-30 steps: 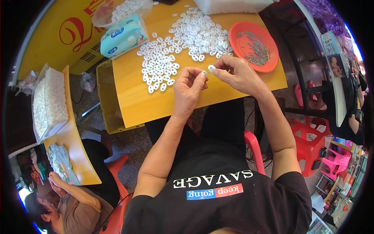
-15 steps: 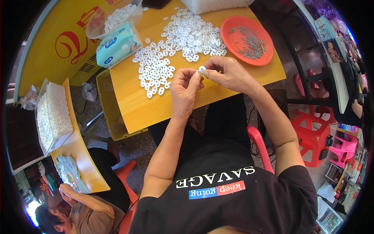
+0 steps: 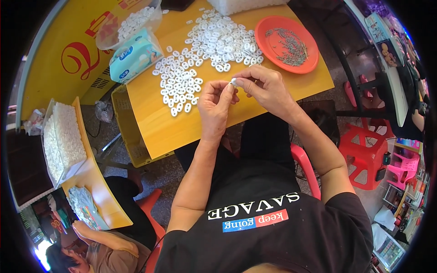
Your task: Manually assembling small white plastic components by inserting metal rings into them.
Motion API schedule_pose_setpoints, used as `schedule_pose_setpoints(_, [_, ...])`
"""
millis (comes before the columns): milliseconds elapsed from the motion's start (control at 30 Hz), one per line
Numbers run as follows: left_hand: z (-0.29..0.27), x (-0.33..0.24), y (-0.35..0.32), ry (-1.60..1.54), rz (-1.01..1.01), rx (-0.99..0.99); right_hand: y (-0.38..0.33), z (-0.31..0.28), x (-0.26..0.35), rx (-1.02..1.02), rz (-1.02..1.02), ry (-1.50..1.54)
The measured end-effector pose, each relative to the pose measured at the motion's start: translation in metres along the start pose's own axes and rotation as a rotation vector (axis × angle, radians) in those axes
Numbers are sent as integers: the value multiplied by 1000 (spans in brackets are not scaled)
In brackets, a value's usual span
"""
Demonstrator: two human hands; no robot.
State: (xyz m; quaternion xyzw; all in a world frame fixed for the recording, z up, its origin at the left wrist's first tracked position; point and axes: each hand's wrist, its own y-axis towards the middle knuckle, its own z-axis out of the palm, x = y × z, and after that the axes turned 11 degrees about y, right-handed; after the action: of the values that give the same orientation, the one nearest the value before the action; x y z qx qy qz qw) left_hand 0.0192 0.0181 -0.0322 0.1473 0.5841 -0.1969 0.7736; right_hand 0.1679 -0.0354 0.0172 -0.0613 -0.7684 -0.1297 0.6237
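Note:
Over the near edge of the table, my two hands meet fingertip to fingertip. My right hand (image 3: 269,88) pinches a small white plastic piece (image 3: 234,81), mostly covered by the fingers. My left hand (image 3: 215,109) is closed, thumb against forefinger, right beside that piece; what it grips is too small to make out. Just beyond my hands lie many loose white oval pieces (image 3: 223,38), each with two holes. A red plate (image 3: 260,34) to the right holds a scatter of thin grey metal pins (image 3: 291,48).
A tissue pack (image 3: 136,55) and a clear bowl (image 3: 107,36) of white pieces stand at the table's far left. A clear bin (image 3: 246,5) sits at the back. At lower left, a co-worker (image 3: 107,248) works beside another table (image 3: 111,207). Red stools (image 3: 362,157) stand at right.
The white piece in my right fingers has tipped, and its hole no longer shows. My hands stay together at nearly the same spot. The view has shifted slightly.

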Motion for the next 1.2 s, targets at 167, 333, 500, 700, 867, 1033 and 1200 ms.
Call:
schedule_pose_setpoints(167, [0,2,3,-60,7,7,-3,14,-5,-123,-34,101])
schedule_pose_setpoints(333, [-1,1,2,-100,-14,15,-7,21,-9,-184,-107,99])
schedule_pose_setpoints(500, [-2,0,4,-148,-36,28,-5,25,-15,-223,-310,21])
schedule_pose_setpoints(700, [-2,0,3,-166,-29,36,-2,17,-17,-180,-468,-132])
schedule_pose_setpoints(867, [-2,-1,2,-154,-41,20,-2,11,-12,-203,-260,70])
schedule_pose_setpoints(1033, [-2,-1,1,-131,-34,20,-5,14,-15,-186,-202,151])
schedule_pose_setpoints(1200, [-2,-1,1,-114,-33,7,-4,14,-11,-193,-170,144])
